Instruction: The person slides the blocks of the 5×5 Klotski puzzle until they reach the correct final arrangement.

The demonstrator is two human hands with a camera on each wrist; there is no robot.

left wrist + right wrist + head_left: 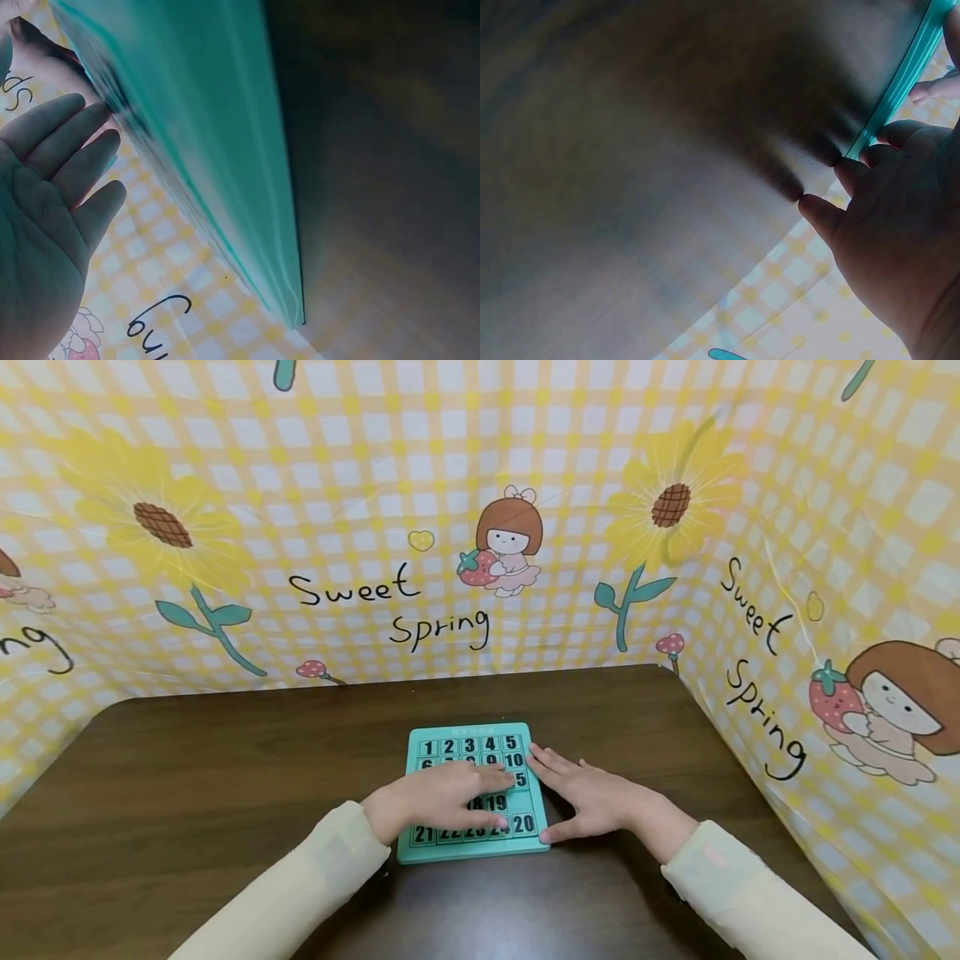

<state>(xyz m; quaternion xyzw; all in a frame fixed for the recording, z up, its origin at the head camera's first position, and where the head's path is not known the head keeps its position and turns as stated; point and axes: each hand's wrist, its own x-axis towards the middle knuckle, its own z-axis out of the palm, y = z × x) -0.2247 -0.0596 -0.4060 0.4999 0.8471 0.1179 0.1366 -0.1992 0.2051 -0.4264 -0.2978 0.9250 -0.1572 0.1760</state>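
Observation:
A teal sliding number puzzle (468, 855) lies flat on the table, its black-numbered tiles facing up. My left hand (442, 795) is over it with fingers extended, the index fingertip at the tile ending in 5 in the third row. The thumb lies over the bottom rows. An open slot (529, 802) shows in the right column, above the 20 tile. Several middle tiles are hidden under this hand. Along the puzzle's right edge, my right hand (600, 797) touches the frame with spread fingers. In the right wrist view, fingertips of the right hand (900, 202) rest on the table beside the teal edge.
The dark wooden table (225, 777) extends on both sides of the puzzle. A yellow checked cloth (345, 468) with flowers and cartoon figures hangs along the back and both sides.

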